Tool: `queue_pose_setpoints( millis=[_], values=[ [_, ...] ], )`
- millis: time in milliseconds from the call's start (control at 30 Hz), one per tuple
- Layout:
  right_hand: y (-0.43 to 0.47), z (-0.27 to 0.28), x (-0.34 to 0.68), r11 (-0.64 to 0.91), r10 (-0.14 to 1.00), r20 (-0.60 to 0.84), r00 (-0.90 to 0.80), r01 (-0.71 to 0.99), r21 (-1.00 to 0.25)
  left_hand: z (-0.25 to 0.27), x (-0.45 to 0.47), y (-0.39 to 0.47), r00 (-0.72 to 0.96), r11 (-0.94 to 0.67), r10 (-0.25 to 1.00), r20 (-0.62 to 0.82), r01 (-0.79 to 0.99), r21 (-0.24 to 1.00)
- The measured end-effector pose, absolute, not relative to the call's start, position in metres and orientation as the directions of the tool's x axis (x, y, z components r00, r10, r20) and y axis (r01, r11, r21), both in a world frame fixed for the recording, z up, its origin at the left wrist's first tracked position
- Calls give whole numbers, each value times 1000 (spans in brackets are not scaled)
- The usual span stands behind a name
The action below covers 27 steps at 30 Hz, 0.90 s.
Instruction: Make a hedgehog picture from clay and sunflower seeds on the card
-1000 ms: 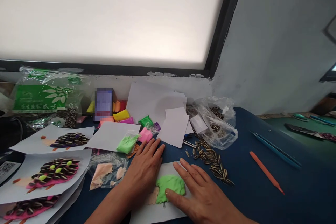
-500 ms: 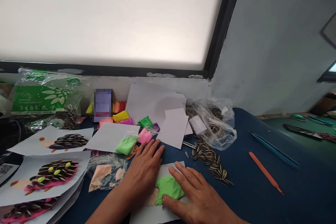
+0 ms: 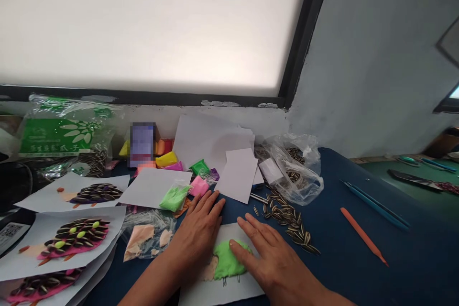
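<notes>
Head view: The sheet of white paper (image 3: pixel 215 295) lies on the blue counter (image 3: pixel 333 263) at the lower middle, its near edge partly cut off by the frame. On it, a flattened patch of green clay (image 3: pixel 225 260) adjoins a smaller patch of peach clay (image 3: pixel 209 270) on its left. Short drawn lines project below the green clay's lower edge, with a margin of paper beneath.

The left hand (image 3: pixel 201 222) is released and laid flat, covering the paper's upper left edge; its fingers extend past that edge onto the counter, fingertips just beside the pink packet (image 3: pixel 198 185). The right hand (image 3: pixel 270 253) is also released, fingers extended, thumb spread. Its thumb overlaps the green clay's upper face, apparently in contact, though the viewing angle makes the pressure hard to judge. Its fingers cross the paper's right edge.

Lateral room: on the left, the clear bag with peach pieces (image 3: pixel 141 239) lies close to the left forearm. On the right, the sunflower seeds (image 3: pixel 287 220) lie just beyond the right fingers. Between the seeds and the orange tool (image 3: pixel 363 235) runs a broad strip of blue surface; the blue tweezers (image 3: pixel 375 204) lie farther out, nearer the counter's slanting far edge.
</notes>
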State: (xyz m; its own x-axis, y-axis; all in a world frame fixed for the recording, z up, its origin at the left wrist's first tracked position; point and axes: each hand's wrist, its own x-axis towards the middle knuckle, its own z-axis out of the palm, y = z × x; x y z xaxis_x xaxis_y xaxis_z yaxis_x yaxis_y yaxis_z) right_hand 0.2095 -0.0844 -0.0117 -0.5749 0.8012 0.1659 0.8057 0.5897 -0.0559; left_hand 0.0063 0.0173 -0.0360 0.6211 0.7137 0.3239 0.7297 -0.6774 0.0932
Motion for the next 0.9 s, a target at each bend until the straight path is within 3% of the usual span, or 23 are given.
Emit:
queue_pose_setpoints(
  millis=[167, 333, 567, 900],
  values=[
    [-82, -6, 210, 570, 822, 82, -564, 814, -112, -40, 5, 17, 621, -679, 704, 345, 730, 73],
    [-81, 6, 209, 582, 813, 85, -577, 794, -178, -42, 5, 17, 611, -677, 704, 362, 731, 83],
    [-74, 9, 201, 672, 739, 99, -666, 722, -166, -42, 5, 17, 610, -676, 714, 344, 728, 114],
    [-74, 0, 208, 627, 779, 132, -613, 761, -166, -45, 6, 18, 612, -674, 711, 346, 734, 86]
  ],
)
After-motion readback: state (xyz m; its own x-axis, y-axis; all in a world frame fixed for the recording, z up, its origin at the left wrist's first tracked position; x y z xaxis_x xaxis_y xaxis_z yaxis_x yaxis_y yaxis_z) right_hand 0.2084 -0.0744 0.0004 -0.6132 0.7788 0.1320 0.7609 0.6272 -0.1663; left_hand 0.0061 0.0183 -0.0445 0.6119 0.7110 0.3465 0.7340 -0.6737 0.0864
